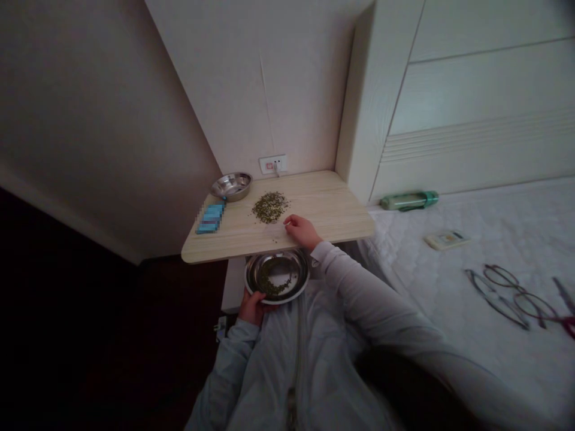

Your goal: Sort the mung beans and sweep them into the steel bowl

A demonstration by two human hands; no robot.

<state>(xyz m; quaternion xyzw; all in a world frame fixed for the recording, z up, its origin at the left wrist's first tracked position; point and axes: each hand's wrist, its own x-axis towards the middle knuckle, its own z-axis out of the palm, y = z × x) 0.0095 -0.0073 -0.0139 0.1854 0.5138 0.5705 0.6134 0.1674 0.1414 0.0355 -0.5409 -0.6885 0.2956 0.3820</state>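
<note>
My left hand grips the near rim of a steel bowl held just below the front edge of the small wooden table; the bowl has some green beans in it. My right hand rests on the tabletop near the front edge, fingers curled together around a small pale card or paper piece I cannot make out clearly. A pile of small green beans lies on the table just beyond that hand.
A second, empty steel bowl sits at the table's back left, a blue packet beside it. A wall socket is behind. On the bed at right lie a green bottle, a remote and glasses.
</note>
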